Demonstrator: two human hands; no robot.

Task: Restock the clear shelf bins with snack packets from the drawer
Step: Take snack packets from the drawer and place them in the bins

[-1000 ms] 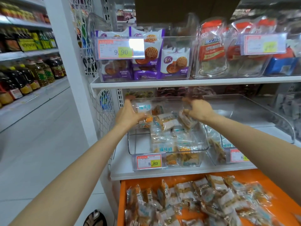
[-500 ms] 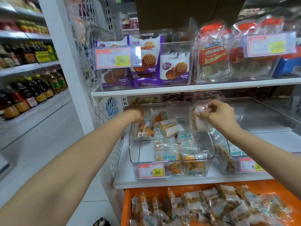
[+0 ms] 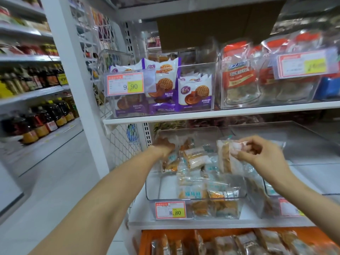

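Observation:
A clear shelf bin (image 3: 154, 192) with an 8.80 price tag sits on the lower shelf and holds several clear snack packets (image 3: 195, 159). My left hand (image 3: 163, 146) reaches into the bin's back left corner, fingers closed around a packet (image 3: 170, 161) standing there. My right hand (image 3: 257, 153) pinches the top of another clear snack packet (image 3: 227, 157) and holds it upright over the bin's right side. Below, the orange drawer (image 3: 147, 242) lies open with several more packets (image 3: 239, 242).
A second clear bin (image 3: 294, 137) stands to the right, mostly bare inside. The shelf above carries bins of purple biscuit packs (image 3: 195, 94) and red-topped bags (image 3: 239, 76). A white upright post (image 3: 79, 89) and mesh panel flank the left; an aisle with oil bottles (image 3: 46, 116) lies beyond.
My right hand has pulled back to the right and lifted a packet upright. My left hand has pushed deeper into the bin's back left. The view moved closer.

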